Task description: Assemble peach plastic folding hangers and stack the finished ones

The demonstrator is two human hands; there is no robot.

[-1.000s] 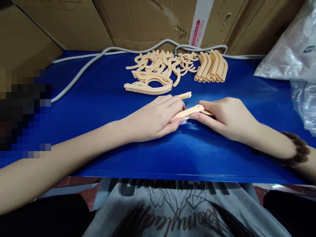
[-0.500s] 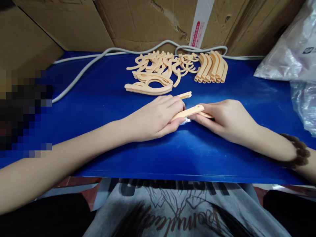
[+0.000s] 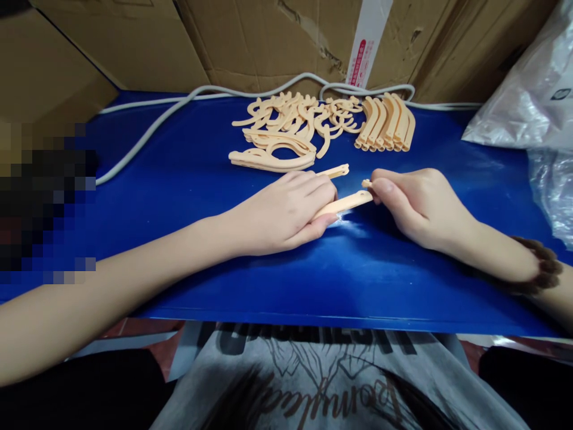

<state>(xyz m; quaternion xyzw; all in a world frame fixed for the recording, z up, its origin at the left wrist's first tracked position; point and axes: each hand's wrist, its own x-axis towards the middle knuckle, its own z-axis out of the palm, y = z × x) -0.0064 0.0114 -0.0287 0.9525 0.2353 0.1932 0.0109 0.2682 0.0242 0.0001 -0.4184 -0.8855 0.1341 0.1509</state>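
Note:
My left hand [image 3: 298,206] is closed around beige plastic hanger arms. One arm [image 3: 347,204] juts out past the thumb, with a hole near its tip, and another end [image 3: 338,171] shows beyond the fingers. Just right of these tips, my right hand [image 3: 405,200] pinches a small beige hanger piece [image 3: 366,183]; only its end shows, the rest being hidden by the fingers. That piece looks slightly apart from the lower arm's tip, though the fingers are very near it. Behind the left hand lies a stack of folded beige hangers [image 3: 268,161].
A heap of loose curved hanger pieces [image 3: 286,113] and a neat row of hanger arms [image 3: 387,122] lie at the back of the blue table [image 3: 215,280]. A white cable [image 3: 147,140] runs behind them, before cardboard boxes [image 3: 268,48]. A clear plastic bag [image 3: 519,101] stands right.
My right hand has shifted slightly right and up, away from the lower arm's tip, and the small piece in it now points left. My left hand has hardly moved.

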